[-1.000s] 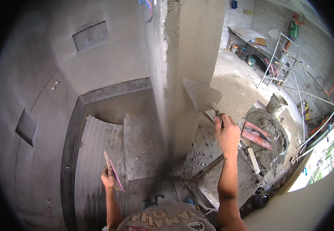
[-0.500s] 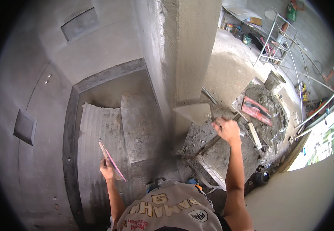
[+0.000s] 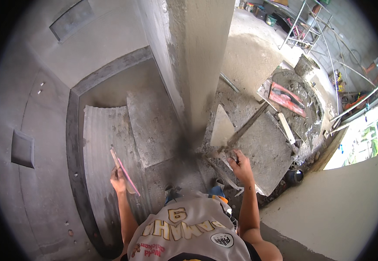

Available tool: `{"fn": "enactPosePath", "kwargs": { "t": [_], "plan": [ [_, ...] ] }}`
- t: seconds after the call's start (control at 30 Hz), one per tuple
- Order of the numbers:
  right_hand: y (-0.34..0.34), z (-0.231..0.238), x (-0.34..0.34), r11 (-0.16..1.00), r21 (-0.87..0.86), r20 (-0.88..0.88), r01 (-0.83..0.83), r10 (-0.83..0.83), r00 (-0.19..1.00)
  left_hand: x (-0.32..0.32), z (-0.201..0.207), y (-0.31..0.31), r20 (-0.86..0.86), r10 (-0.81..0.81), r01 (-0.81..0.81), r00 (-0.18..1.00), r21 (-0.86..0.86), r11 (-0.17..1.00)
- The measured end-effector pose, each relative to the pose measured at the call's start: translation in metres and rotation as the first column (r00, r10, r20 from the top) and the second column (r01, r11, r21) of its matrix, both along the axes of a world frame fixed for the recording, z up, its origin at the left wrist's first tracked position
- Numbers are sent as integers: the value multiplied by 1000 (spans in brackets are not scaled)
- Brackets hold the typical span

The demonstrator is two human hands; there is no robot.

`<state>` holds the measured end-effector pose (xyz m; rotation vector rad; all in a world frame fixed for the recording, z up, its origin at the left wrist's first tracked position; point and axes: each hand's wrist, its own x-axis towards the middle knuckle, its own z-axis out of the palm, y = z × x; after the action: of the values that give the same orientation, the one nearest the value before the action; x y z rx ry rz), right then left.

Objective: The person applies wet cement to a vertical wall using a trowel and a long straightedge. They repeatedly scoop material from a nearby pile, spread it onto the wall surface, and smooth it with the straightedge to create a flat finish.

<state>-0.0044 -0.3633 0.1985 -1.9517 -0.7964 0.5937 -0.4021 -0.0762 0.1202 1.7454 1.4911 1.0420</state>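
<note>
My left hand (image 3: 118,179) is closed on a thin, flat float (image 3: 128,177) with a pink edge, seen nearly edge-on over the corrugated sheet. My right hand (image 3: 240,167) grips a pointing trowel whose pale triangular blade (image 3: 222,127) points away from me, just right of the pillar's foot; its handle is mostly hidden in my fingers. The plastered pillar (image 3: 199,56) stands upright ahead of me. Beyond my right hand, a red float (image 3: 287,100) rests by a heap of wet mortar (image 3: 313,111).
Corrugated sheet (image 3: 104,130) and a grey slab (image 3: 149,126) lie at left by the plastered wall (image 3: 45,108). A mortar-smeared bucket (image 3: 306,66) and metal scaffold (image 3: 304,26) stand at far right. A wooden strip (image 3: 286,128) lies near the mortar, a black pipe end (image 3: 294,176) nearer me.
My right hand has drawn down and left with the trowel, its blade turning from pointing left across the pillar to pointing away from me. The left hand keeps its float. The view has shifted.
</note>
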Motion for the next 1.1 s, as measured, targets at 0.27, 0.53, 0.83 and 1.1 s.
{"fn": "enactPosePath", "kwargs": {
  "t": [0.27,0.53,0.83,1.1],
  "plan": [
    [19,-67,-45,905,-411,95,-112,165,982,20,-1,-6,73,-30,35,997,-63,997],
    [52,-47,-64,951,-34,-675,-306,204,709,-14,-18,-28,45,97,-92,994,-107,990],
    [132,-76,-90,997,7,-593,79,-59,803,-66,-53,-24,131,139,-123,982,-118,985],
    [147,-89,-109,991,-71,-249,112,-127,960,-71,-52,-10,147,118,-90,982,-185,979]
  ]
}}
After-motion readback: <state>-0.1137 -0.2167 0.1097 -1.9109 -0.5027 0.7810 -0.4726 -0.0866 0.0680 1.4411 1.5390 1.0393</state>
